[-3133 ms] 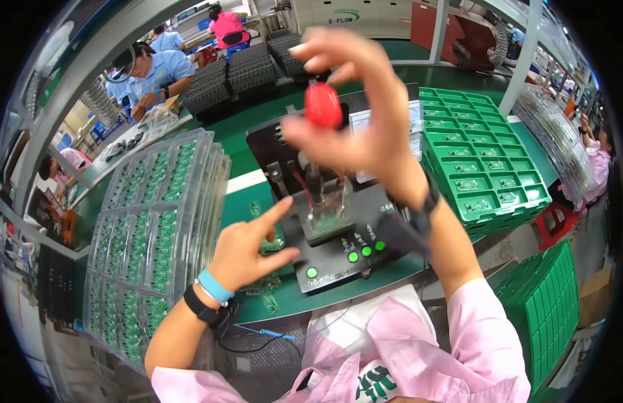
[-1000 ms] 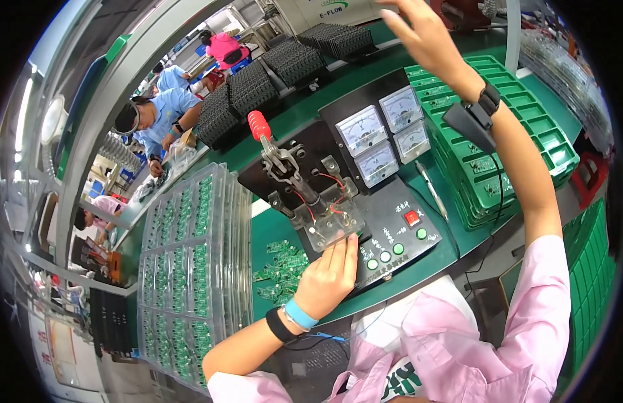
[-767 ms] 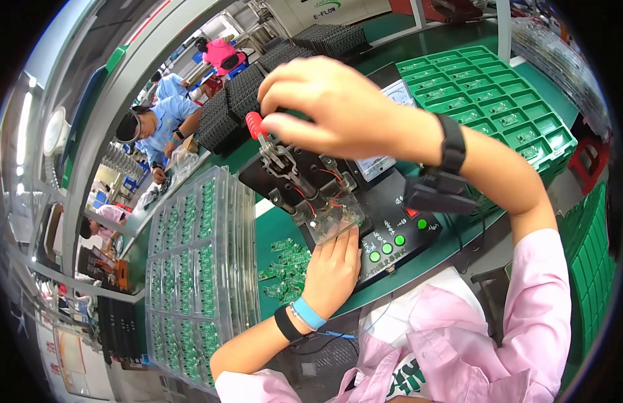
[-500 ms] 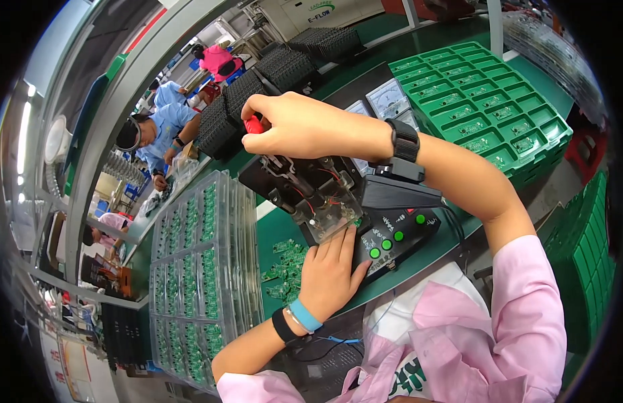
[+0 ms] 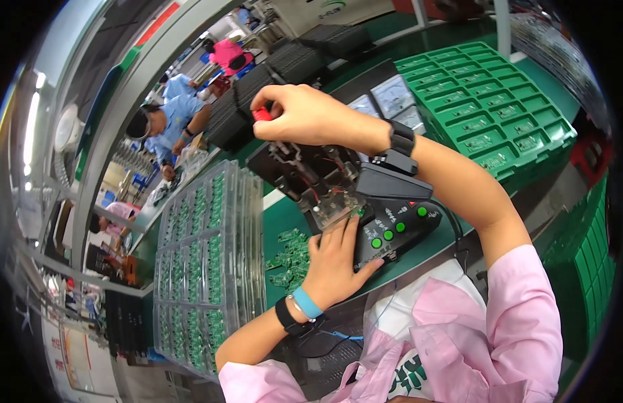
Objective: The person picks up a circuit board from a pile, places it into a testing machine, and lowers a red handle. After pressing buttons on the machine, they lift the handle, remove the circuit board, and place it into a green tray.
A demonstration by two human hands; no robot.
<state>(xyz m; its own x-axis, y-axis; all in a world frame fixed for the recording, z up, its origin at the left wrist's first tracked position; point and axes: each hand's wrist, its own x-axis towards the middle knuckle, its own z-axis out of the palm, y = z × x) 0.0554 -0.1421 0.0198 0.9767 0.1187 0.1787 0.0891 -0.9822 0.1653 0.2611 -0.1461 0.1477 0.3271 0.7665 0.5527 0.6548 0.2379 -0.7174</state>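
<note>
The right hand (image 5: pixel 303 119) grips the red handle (image 5: pixel 261 114), upper centre; the left hand (image 5: pixel 330 267), fingers spread, reaches the clear plate (image 5: pixel 333 209), mid-frame. Boards (image 5: pixel 477 143) partly fill the green tray (image 5: pixel 536 161), upper right; a loose heap (image 5: pixel 292 256) lies left of centre.

- An electronics factory floor, by the look of it: an assembly or testing station at a green table (image 5: pixel 278 218).
- Clear plastic trays (image 5: pixel 247 221) full of green circuit boards stand stacked at the table's left end; loose boards (image 5: pixel 291 254) lie heaped beside them.
- Near the front edge sits a black fixture (image 5: pixel 419 228) with a clamp, red wires, green buttons and dial meters (image 5: pixel 392 97).
- At the right end, green compartment trays (image 5: pixel 540 154) carry more boards.
- Behind the fixture are rows of black racks (image 5: pixel 294 64) and a large pale machine (image 5: pixel 304 20).
- Co-workers in blue shirts (image 5: pixel 177 124) sit at neighbouring benches.
</note>
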